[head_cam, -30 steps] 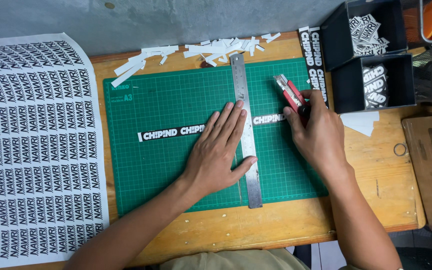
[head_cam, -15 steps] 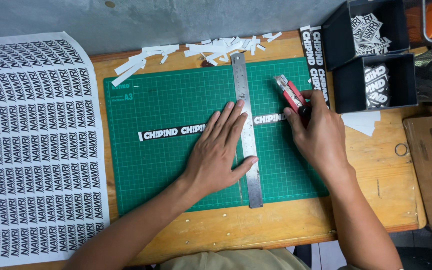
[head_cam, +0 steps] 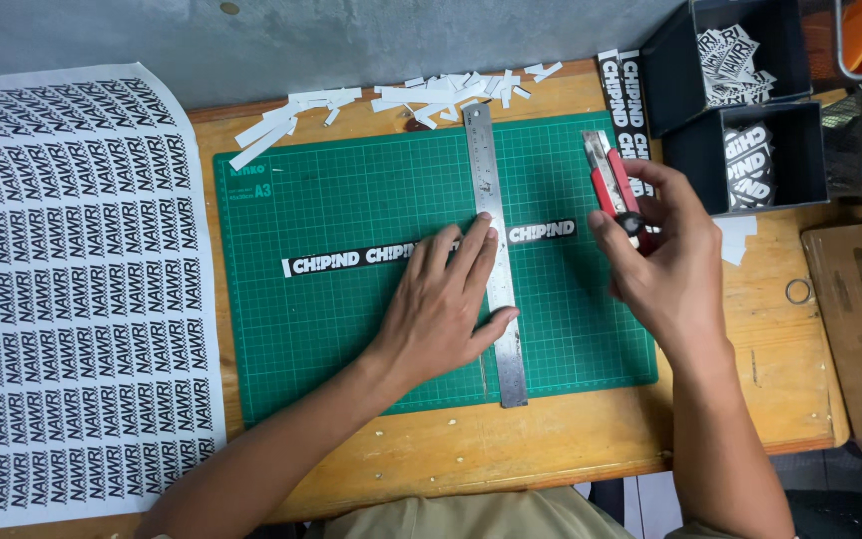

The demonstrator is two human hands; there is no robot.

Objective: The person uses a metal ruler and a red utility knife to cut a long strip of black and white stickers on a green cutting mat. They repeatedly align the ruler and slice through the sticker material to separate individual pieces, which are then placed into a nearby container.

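Knife (head_cam: 611, 185) lifted off sticker strip (head_cam: 351, 261).

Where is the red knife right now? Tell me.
In the head view, the red knife is in the right hand, above the right edge of the green mat, right of the steel ruler.

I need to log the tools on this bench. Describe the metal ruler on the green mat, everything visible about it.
The metal ruler is a long, narrow, silvery strip, steel by the look, with fine graduation marks along its edges. It lies flat and nearly upright in the view, across the green cutting mat, its far end among white paper offcuts and its near end just past the mat's front edge. It crosses a black printed sticker strip. The left hand presses it down, fingers spread, thumb on its right edge.
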